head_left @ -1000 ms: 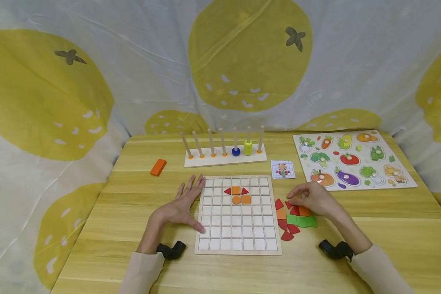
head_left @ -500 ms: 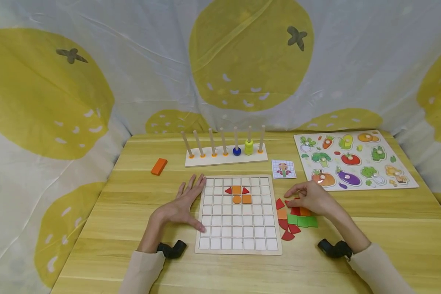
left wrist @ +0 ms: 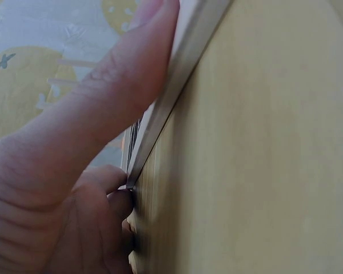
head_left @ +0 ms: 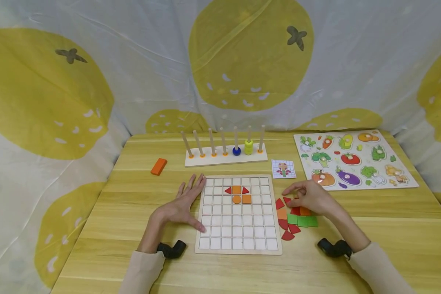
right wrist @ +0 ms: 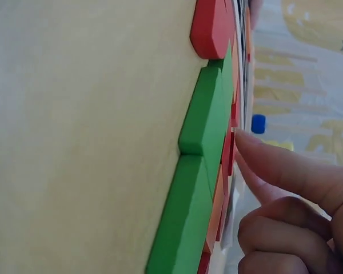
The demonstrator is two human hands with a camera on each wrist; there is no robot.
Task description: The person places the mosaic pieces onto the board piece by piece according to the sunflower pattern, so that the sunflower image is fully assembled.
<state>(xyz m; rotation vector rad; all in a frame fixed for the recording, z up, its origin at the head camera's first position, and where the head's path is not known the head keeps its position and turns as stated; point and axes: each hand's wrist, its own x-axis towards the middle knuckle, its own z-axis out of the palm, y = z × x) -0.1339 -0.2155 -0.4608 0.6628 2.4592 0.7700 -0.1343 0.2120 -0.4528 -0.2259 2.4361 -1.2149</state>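
Observation:
At the left edge of a wooden grid board [head_left: 226, 232], my left hand [head_left: 174, 208] has its fingers spread along the frame and its thumb on the lower left rim. In the left wrist view the thumb [left wrist: 103, 91] lies against the board's edge. The grid holds an orange circle [head_left: 237, 199], two orange squares and two red triangles. Right of the board, my right hand [head_left: 310, 198] pinches a small red triangle tile [head_left: 286, 201] between thumb and index finger at the pile. Green squares [head_left: 302, 221], red quarter-circles [head_left: 288, 235] and orange squares [head_left: 281, 214] lie below it.
Behind the board stands a peg rack [head_left: 226, 158] with a blue bead and yellow beads. A pattern card [head_left: 283, 169] lies beside a vegetable puzzle board [head_left: 356, 161]. An orange block [head_left: 159, 167] lies at the left. Patterned cloth hangs behind the table.
My right fingers and the red triangle tile have shifted slightly away from me and toward the board, out from the pile. My left hand stays in place on the board.

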